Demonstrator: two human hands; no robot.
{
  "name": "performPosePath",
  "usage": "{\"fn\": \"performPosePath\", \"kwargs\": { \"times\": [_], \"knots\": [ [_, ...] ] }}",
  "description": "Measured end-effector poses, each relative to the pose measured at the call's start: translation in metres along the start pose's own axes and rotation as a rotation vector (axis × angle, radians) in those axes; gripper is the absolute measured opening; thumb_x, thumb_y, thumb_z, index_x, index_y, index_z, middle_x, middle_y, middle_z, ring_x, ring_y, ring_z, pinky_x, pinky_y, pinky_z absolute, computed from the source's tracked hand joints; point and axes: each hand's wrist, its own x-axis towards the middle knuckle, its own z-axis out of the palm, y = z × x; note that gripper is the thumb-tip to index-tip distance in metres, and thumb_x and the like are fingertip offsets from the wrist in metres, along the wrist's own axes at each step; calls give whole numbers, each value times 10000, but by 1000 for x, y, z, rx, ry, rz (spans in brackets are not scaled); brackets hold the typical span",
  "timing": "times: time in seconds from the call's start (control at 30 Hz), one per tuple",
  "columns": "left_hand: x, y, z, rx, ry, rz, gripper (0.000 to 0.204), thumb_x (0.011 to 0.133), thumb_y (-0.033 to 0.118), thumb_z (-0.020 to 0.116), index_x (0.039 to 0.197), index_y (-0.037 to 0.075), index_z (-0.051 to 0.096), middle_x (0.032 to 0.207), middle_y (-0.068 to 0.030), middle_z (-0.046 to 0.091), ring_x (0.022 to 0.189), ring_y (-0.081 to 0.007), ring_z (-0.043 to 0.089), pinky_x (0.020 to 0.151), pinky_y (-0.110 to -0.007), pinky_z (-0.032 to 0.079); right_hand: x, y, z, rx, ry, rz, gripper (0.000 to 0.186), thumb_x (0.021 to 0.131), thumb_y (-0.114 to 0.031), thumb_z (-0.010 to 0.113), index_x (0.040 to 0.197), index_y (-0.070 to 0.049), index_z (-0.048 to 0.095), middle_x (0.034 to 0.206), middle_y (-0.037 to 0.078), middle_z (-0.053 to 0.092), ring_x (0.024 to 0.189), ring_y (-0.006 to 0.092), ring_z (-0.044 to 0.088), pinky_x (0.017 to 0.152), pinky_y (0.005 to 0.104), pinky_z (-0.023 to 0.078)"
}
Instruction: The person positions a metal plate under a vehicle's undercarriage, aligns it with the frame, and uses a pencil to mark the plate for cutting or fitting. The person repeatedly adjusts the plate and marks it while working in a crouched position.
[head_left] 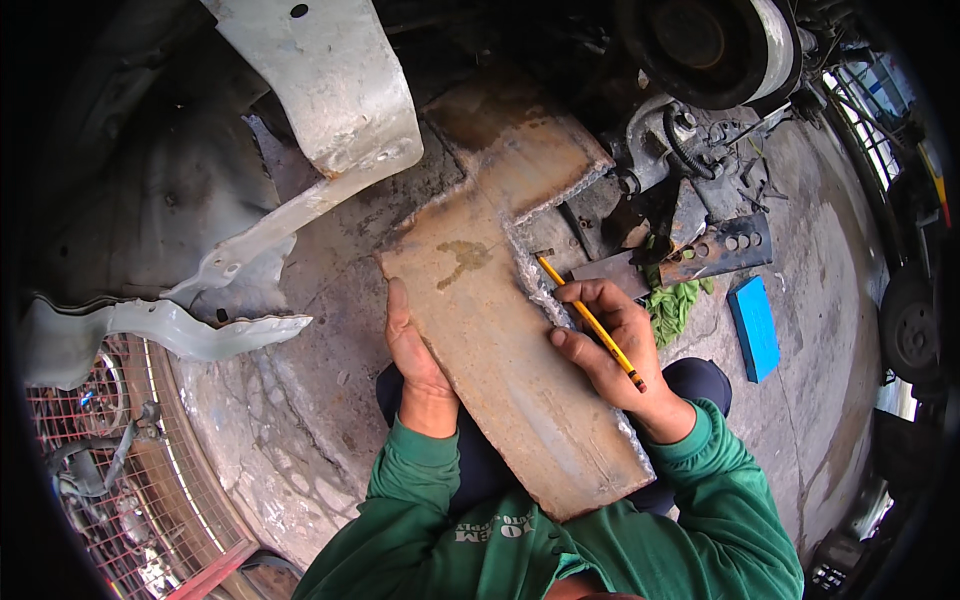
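Observation:
A rusty, stepped metal plate [490, 330] with rough, melted-looking edges lies slanted over my lap, its far end reaching toward the floor. My left hand [418, 362] grips its left edge, thumb on the top face and the other fingers hidden beneath. At the plate's right edge, my right hand [635, 365] holds a yellow pencil [610, 347] between thumb and fingers. The pencil's far end points at the ragged inner edge near the step; its dark reddish end faces me. A dark wet-looking stain marks the plate's top face.
At left hangs bent grey vehicle sheet metal [340, 90] with a jutting panel edge [220, 330]. Right of the plate are a green rag [678, 310], a blue box [753, 328] and a perforated metal strip [715, 250]. A wheel-like round part [695, 40] stands beyond. Red wire mesh [110, 450] is at lower left.

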Motion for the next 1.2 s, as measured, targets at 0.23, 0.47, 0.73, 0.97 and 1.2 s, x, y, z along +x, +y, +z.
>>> {"fn": "performPosePath", "kwargs": {
  "times": [0.23,0.47,0.73,0.97,1.2],
  "knots": [
    [0,0,2,62,17,18,704,1056,512,493,1584,59,385,1562,-206,494,1353,-414,542,1143,-587,434,1,3,0,7,-10,-8,367,901,-62,769,1234,-14,622,1004,38,680,920,98,604,843,269,494],
    [-1,0,4,96,40,36,701,1049,510,513,1573,59,398,1546,-203,507,1345,-405,546,1135,-574,443,1,4,1,-3,-15,-41,379,905,-52,767,1254,-10,624,1028,53,687,954,107,615,877,280,502],
    [-1,0,3,85,37,25,688,1056,504,497,1573,60,399,1544,-200,510,1346,-403,543,1143,-564,434,1,3,-2,-38,-22,-46,384,905,-58,769,1257,-6,625,1027,60,696,949,107,620,870,275,505],
    [-2,2,-2,77,56,50,662,1071,476,470,1578,57,396,1554,-202,501,1356,-404,539,1153,-567,423,0,4,-3,-39,-39,-23,387,905,-61,769,1259,0,624,1028,62,703,949,106,630,866,277,514],
    [-3,1,1,68,41,57,649,1073,465,470,1572,55,402,1551,-199,505,1352,-401,543,1146,-564,434,2,6,-4,-23,-46,-24,385,910,-59,765,1262,6,622,1085,72,699,997,109,627,900,278,508]
  ]
}}
